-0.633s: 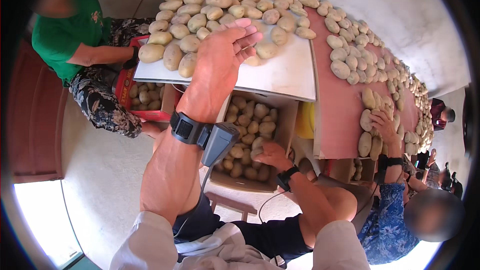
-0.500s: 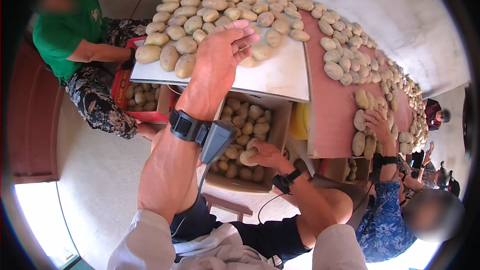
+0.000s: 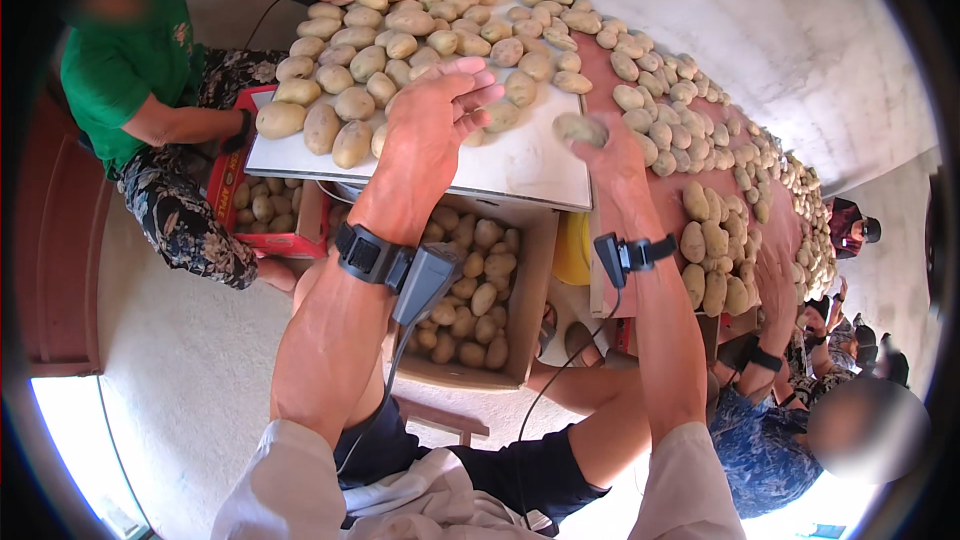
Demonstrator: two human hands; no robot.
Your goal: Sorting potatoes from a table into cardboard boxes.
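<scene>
My right hand (image 3: 618, 162) is raised at the right edge of the white board (image 3: 535, 165), with its fingers closed on a potato (image 3: 578, 128) that is slightly blurred. Over the middle of the board my left hand (image 3: 440, 105) is held with its fingers stretched out and a little curved, and no potato shows in its grasp. Just beyond its fingertips lies a single potato (image 3: 502, 117). Many more potatoes (image 3: 352, 103) cover the board's left and far parts. Below the board, a cardboard box (image 3: 535, 290) holds a heap of potatoes.
A person in green (image 3: 130, 80) sits at the left, one hand on the potatoes, beside a red box (image 3: 225, 190). At the right, a person in patterned blue (image 3: 765, 450) reaches toward the reddish tabletop (image 3: 660, 240), where potatoes lie grouped. A yellow container (image 3: 572, 250) stands underneath.
My right hand has risen from the cardboard box to the board's right edge, holding a potato. My left hand stays over the board. The blue-clad person's hand has drawn back from the grouped potatoes.
</scene>
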